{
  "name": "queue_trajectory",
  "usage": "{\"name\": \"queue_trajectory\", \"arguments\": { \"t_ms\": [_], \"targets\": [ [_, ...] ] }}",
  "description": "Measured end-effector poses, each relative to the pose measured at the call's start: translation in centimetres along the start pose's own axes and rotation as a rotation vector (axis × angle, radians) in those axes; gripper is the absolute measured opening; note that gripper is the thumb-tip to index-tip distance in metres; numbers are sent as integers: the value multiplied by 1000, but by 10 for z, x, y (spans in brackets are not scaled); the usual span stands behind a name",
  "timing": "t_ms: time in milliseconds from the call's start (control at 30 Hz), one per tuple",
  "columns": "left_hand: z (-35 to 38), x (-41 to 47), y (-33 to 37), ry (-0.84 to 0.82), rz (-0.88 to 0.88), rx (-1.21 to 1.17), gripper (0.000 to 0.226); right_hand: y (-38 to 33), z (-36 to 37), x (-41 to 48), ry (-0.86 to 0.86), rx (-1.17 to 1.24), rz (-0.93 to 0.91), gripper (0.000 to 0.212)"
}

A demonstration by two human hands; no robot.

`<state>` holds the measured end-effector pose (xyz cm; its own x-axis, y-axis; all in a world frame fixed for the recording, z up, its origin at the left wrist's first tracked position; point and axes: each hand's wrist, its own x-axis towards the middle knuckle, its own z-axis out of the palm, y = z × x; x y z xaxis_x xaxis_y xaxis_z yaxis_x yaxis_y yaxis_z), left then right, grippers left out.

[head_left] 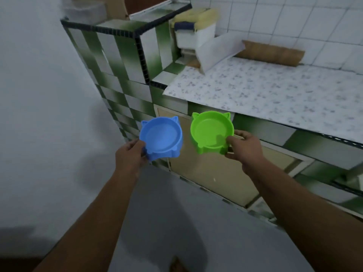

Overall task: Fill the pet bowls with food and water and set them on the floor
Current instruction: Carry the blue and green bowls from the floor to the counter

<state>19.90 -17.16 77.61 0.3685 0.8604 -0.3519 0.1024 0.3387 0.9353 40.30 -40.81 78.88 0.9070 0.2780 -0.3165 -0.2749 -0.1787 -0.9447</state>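
My left hand (130, 154) grips the near rim of a blue pet bowl (162, 135) with small cat ears on its far edge. My right hand (242, 147) pinches the near right rim of a matching green pet bowl (210, 129), thumb inside the rim. Both bowls are held level in the air, side by side and a little apart, in front of the counter's edge. Neither bowl shows food or water inside.
A counter (275, 95) covered in a flowered sheet runs to the right, with a white container (193, 36) and a brown roll (271, 54) at its back. A green-and-white tiled pillar (117, 61) stands to the left. Grey floor (176, 213) lies below; cupboard doors (212, 173) sit under the counter.
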Motion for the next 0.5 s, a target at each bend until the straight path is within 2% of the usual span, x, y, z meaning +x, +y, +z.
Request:
{"name": "queue_trajectory", "arguments": {
  "t_ms": [100, 200, 333, 433, 500],
  "targets": [
    [45, -39, -8, -62, 34, 48, 27, 5, -68, -19, 90, -8, -31, 43],
    [95, -79, -17, -197, 38, 64, 25, 9, -134, -38, 182, 16, -40, 38],
    [165, -128, -32, -361, 38, 116, 11, 19, -221, -65, 311, 68, -48, 37],
    [221, -166, -49, -481, 52, 132, 9, 29, -286, -86, 412, 109, -34, 36],
    [258, -188, -61, -528, 21, 133, 17, 37, -326, -96, 480, 155, -13, 39]
  ]
}}
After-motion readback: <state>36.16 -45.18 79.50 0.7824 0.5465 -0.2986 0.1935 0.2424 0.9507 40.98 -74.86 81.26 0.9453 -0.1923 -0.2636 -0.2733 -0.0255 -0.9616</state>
